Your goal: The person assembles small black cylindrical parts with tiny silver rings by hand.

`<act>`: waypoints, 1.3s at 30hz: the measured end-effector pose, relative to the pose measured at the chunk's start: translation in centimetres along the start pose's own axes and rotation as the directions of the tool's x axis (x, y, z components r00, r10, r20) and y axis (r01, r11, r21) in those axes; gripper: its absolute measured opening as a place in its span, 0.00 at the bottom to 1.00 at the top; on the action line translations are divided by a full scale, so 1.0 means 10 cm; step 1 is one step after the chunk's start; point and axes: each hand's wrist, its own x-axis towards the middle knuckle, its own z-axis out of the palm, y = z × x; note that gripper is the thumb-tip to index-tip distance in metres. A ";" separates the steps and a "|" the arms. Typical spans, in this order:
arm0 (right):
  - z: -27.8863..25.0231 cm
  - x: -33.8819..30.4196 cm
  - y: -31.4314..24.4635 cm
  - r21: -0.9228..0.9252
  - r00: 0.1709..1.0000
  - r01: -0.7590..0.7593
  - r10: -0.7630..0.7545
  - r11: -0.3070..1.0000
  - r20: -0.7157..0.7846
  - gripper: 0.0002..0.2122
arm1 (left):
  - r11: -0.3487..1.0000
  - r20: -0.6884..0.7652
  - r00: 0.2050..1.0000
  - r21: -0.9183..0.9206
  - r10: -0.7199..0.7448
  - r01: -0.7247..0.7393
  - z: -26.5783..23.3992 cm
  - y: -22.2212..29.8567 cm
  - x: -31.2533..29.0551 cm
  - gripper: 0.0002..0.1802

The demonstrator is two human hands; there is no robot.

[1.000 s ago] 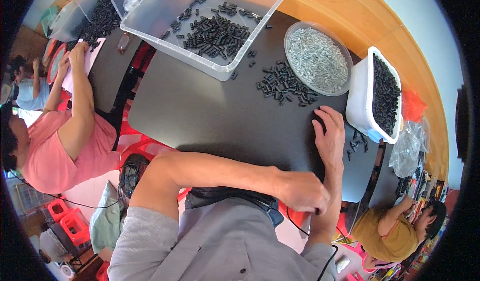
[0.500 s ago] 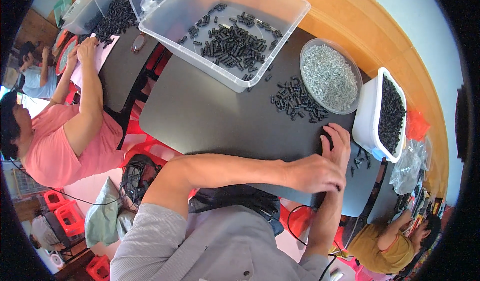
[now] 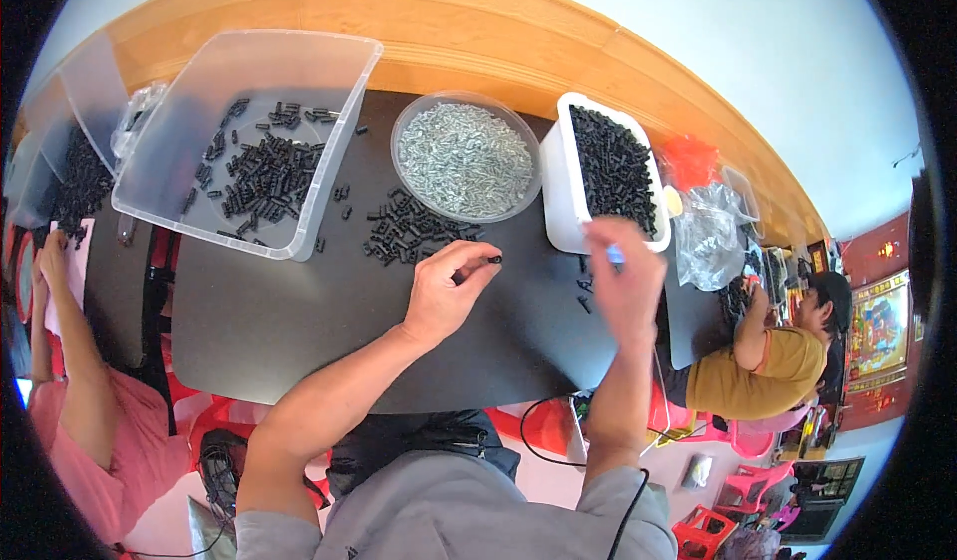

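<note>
Black part (image 3: 495, 259): held at the fingertips of the left hand (image 3: 447, 291), above the dark tabletop (image 3: 249, 306), with thumb and forefinger closed narrow on it and only a small end exposed. Dark patch inside the palm; shadow or second piece, cannot tell. Judge as light, stiff, probably hard plastic, smooth enough to slip when pinched at the very tip, not likely to break under finger pressure. Take hold across the middle of the body. Right hand (image 3: 625, 271): blurred, raised over the near end of the white tub (image 3: 563, 196); finger spread and any contents impossible to tell. Near this hand, note scattered black pieces (image 3: 584, 304) on the table. Just past the left hand, find a heap of black parts (image 3: 409, 229), tangled-looking and best separated singly. Farther on, allow for the round dish (image 3: 536, 166) of small silver pieces (image 3: 464, 161), close behind the heap, and, to the left, the clear bin (image 3: 269, 70). Clear the raised walls of bin and tub when reaching across. Behind all, a wooden panel (image 3: 399, 37), limiting reach; off to the right, a clear plastic bag (image 3: 710, 246).
</note>
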 end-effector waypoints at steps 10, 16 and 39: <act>-0.08 0.71 1.04 -0.362 0.843 -0.056 0.238 0.931 0.482 0.25 | 0.997 0.044 0.999 0.075 -0.006 0.003 -0.02 -0.01 -0.03 0.11; 0.01 0.78 1.02 -0.403 0.831 -0.088 0.291 0.911 0.475 0.28 | 0.978 0.227 0.955 0.036 0.193 -0.207 0.07 -0.01 -0.12 0.09; 0.18 0.88 1.40 -0.172 0.829 -0.209 0.268 0.963 0.491 0.17 | 0.956 0.542 0.822 0.105 0.174 -0.272 0.14 -0.02 -0.27 0.10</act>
